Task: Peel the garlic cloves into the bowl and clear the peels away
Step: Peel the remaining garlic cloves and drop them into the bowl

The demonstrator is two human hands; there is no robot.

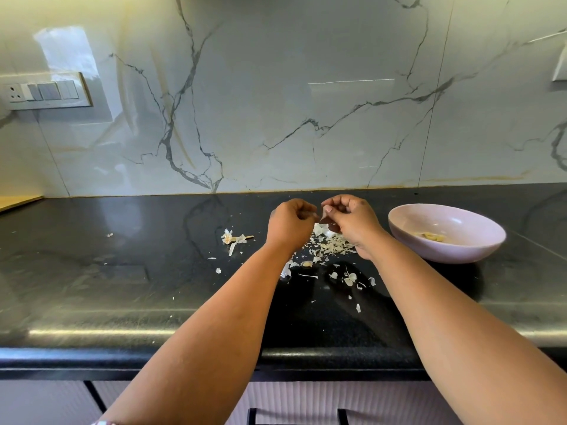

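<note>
Head view: left hand and right hand both pinch one garlic clove — peels heaped beneath, bowl just right, stem left.

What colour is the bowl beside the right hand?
Pale lilac-pink bowl, seen in the head view.

Our bare forearms stretch forward, converging. Our left hand curled, fingertips pinching toward right. Our right hand curled, thumb and fingers pinching, fingertips nearly meeting left fingertips, wrists raised.
</note>
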